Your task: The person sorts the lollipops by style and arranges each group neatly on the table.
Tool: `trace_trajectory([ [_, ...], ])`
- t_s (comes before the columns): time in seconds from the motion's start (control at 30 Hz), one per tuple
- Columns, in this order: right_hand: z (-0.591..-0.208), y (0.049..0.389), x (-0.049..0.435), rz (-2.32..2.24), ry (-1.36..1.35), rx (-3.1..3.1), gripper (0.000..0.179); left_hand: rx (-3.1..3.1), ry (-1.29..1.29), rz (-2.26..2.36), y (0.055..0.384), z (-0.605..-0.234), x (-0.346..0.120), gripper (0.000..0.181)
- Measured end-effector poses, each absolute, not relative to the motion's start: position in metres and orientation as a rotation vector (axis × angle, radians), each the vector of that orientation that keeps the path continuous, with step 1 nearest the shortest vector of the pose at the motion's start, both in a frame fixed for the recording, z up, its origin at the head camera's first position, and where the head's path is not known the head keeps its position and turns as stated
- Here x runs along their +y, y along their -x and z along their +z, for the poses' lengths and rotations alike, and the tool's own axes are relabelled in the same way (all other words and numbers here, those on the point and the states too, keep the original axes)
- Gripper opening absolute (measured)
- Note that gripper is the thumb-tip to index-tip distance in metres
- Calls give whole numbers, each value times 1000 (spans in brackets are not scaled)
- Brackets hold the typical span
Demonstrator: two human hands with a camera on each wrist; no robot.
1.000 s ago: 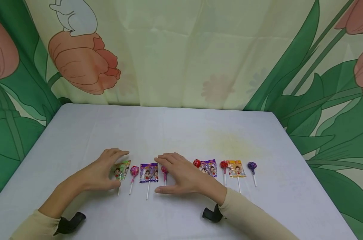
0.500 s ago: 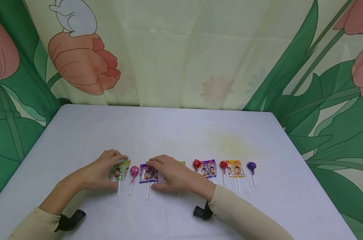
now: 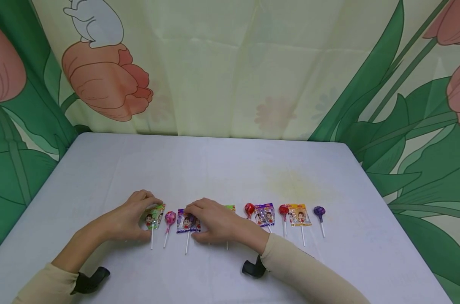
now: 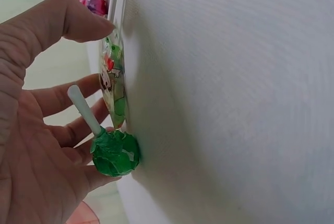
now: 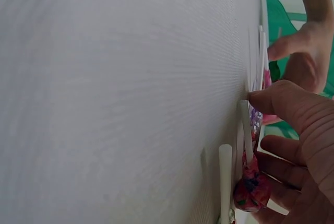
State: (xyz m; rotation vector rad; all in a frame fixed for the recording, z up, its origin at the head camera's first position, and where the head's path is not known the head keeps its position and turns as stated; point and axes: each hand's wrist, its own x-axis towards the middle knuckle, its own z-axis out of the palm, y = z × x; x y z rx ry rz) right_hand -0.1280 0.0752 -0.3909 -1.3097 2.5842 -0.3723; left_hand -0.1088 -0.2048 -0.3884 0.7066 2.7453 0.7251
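Note:
On the white table, a row of lollipops lies with sticks toward the person. My left hand [image 3: 129,217] is at the left end, thumb and fingers spread about a green flat-wrapped lollipop [image 3: 152,218]. In the left wrist view a green ball lollipop [image 4: 116,152] lies beneath the palm, hidden from the head view. My right hand [image 3: 218,221] lies over the middle of the row, its fingertips over the edge of a purple flat-wrapped lollipop [image 3: 187,222]. Between the hands is a pink ball lollipop [image 3: 170,218]. A reddish ball lollipop [image 5: 252,190] sits under the right palm.
Right of the right hand lie a red ball lollipop [image 3: 249,208], another purple packet lollipop [image 3: 264,214], a second red ball lollipop [image 3: 283,210], an orange packet lollipop [image 3: 299,215] and a dark purple ball lollipop [image 3: 319,211]. A printed curtain [image 3: 222,71] hangs behind the table [image 3: 215,164].
My right hand has slid left along the row to the purple packet, uncovering part of a green-edged wrapper behind it. The left hand has stayed nearly still.

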Motion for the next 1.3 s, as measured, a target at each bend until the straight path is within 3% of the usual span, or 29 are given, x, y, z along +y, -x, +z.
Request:
trace_trajectory([
  [0.87, -393, 127, 72, -350, 1294, 2603, 53, 2774, -665, 724, 114, -390, -205, 65],
  [1.3, -395, 126, 73, -358, 1288, 2604, 53, 2769, -674, 744, 147, -380, -207, 67],
])
